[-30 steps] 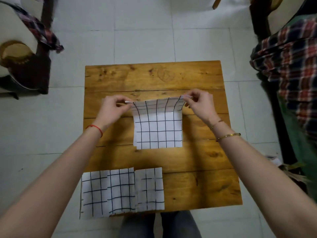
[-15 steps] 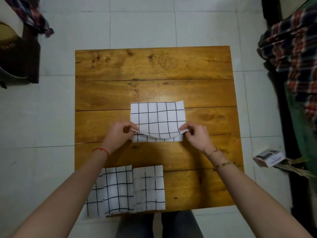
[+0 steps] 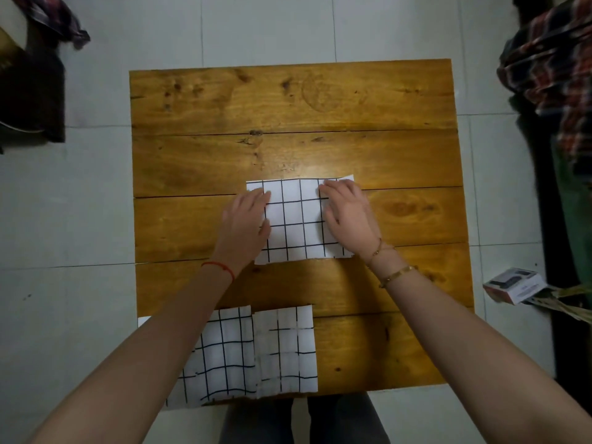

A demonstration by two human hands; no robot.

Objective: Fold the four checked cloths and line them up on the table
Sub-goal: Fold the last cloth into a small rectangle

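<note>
A white cloth with a black grid (image 3: 298, 219) lies folded flat in the middle of the wooden table (image 3: 288, 100). My left hand (image 3: 246, 219) presses flat on its left edge and my right hand (image 3: 347, 213) presses flat on its right side, fingers straight. Along the table's near edge lie more folded checked cloths: a narrow one (image 3: 286, 350) and, touching its left side, a wider one (image 3: 224, 357) partly hidden under my left forearm.
The table's far half and near right corner are bare wood. On the tiled floor a small box (image 3: 514, 285) lies to the right. Plaid fabric (image 3: 557, 65) hangs at the right, and dark furniture with more plaid cloth (image 3: 54, 17) stands at the far left.
Both hands pulled the cloth's far edge toward me, laid it over the near edge, let go, and now press flat on the folded cloth.
</note>
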